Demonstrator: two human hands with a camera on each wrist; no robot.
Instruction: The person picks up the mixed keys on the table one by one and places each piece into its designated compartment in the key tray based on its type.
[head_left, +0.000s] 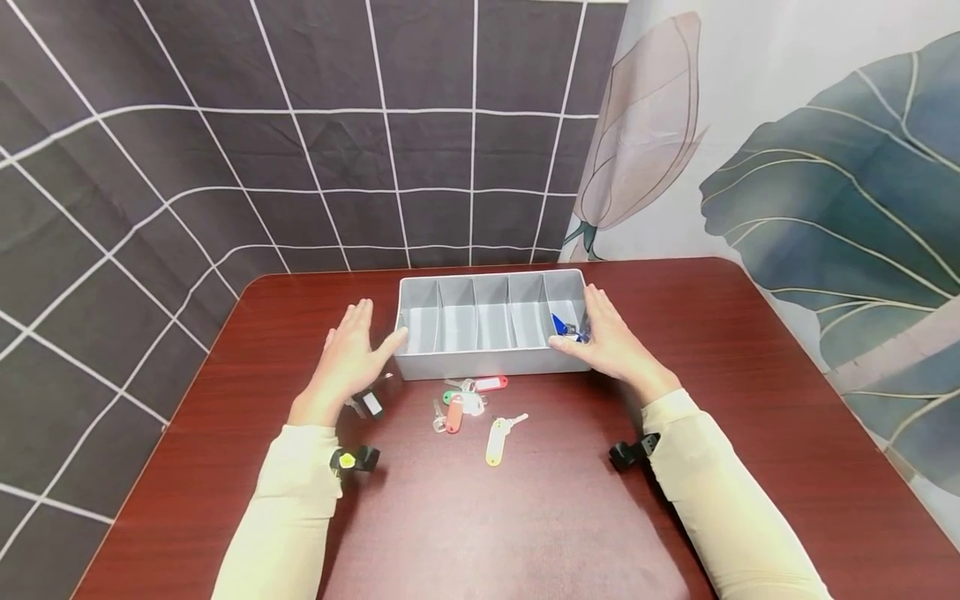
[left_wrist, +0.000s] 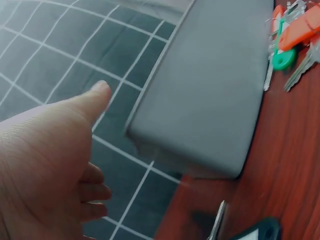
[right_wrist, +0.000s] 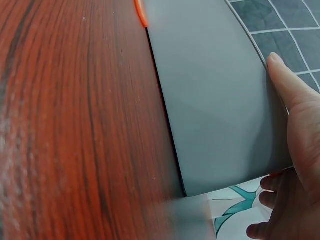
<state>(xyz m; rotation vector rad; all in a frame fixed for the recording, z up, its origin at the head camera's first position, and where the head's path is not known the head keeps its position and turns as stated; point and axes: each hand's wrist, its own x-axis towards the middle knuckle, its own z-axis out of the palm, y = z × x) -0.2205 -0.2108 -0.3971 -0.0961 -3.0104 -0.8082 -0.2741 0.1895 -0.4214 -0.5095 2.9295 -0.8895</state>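
Note:
A grey tray (head_left: 480, 364) with several compartments stands toward the back of the table. My left hand (head_left: 348, 358) is at its left end, thumb spread from straight fingers; the left wrist view shows a gap between hand (left_wrist: 55, 150) and tray (left_wrist: 200, 90). At the tray's right end my right hand (head_left: 617, 337) has its thumb over the front rim and its fingers straight along the outer side. Blue-tagged keys (head_left: 572, 331) lie in the rightmost compartment, partly hidden by the right thumb. The other compartments show bare floors.
In front of the tray lie keys with a red tag (head_left: 491, 383), a green tag (head_left: 453, 397), an orange-red tag (head_left: 454, 414) and a yellow tag (head_left: 497, 442). A black-tagged key (head_left: 370, 403) lies by my left wrist. Gridded dark cloth (head_left: 427, 150) hangs behind the table.

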